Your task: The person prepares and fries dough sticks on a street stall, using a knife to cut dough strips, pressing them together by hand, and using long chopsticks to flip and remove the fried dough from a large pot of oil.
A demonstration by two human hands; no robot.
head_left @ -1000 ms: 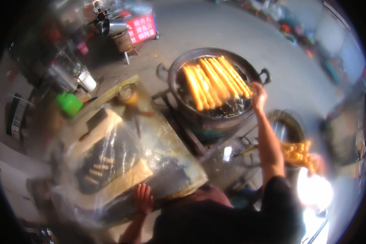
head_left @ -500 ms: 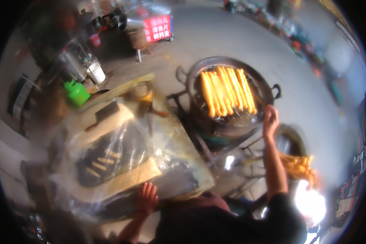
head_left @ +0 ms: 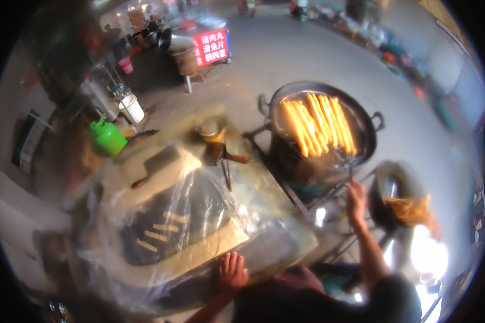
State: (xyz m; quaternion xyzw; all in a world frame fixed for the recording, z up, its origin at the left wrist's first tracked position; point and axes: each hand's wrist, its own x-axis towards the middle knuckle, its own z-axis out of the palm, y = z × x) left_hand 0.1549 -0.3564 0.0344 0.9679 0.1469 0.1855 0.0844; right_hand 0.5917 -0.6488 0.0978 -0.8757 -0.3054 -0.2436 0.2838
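Several golden fried dough sticks (head_left: 328,126) lie side by side in the oil of a round dark pan (head_left: 367,145) with loop handles. At the pan's near right side my right hand (head_left: 355,203) is closed around a thin dark stick-like tool (head_left: 351,171), whose far end reaches the pan's near edge; its exact kind is unclear. My left hand (head_left: 233,273) rests with fingers extended on the near edge of the worktable (head_left: 285,245), holding nothing. Beside it, clear plastic sheeting (head_left: 186,215) covers long pale dough (head_left: 221,239) and several short dough strips (head_left: 156,235).
A cleaver-like blade (head_left: 163,159) and a small container (head_left: 211,129) sit on the table's far part. Right of the pan stands a dark vessel (head_left: 380,207) with more fried dough (head_left: 409,207). A green gas cylinder (head_left: 108,137) and white bucket (head_left: 131,109) stand at the left.
My right hand has drawn back from the pan's right rim toward me, and the thin tool now shows. The whole view has shifted slightly. My left hand stays on the table edge.
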